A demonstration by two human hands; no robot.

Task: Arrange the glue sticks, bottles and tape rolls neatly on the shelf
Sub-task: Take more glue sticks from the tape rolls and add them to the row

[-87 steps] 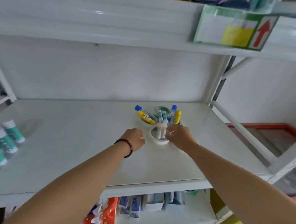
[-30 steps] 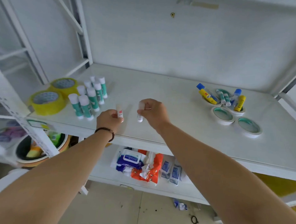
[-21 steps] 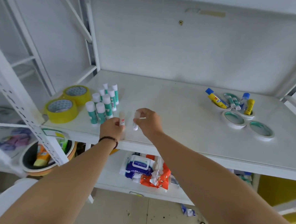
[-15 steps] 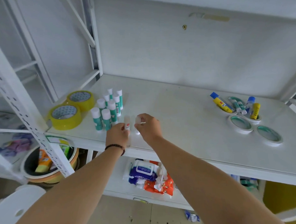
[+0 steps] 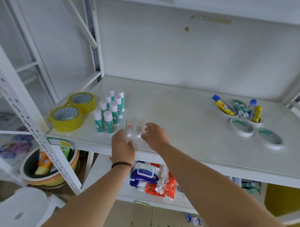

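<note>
Head view: yellow tape rolls point(image 5: 67, 117) at shelf point(image 5: 179, 117) left, teal glue sticks point(image 5: 108, 112) upright beside them, two white sticks point(image 5: 133, 128) standing. Left hand point(image 5: 122, 146), right hand point(image 5: 155, 135) open, empty, flanking them. White tape rolls point(image 5: 254, 132), bottles point(image 5: 238, 108) far right.

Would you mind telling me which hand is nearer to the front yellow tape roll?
Left. The left hand is right of the front yellow tape roll, past the glue sticks; the right hand is farther right.
</note>
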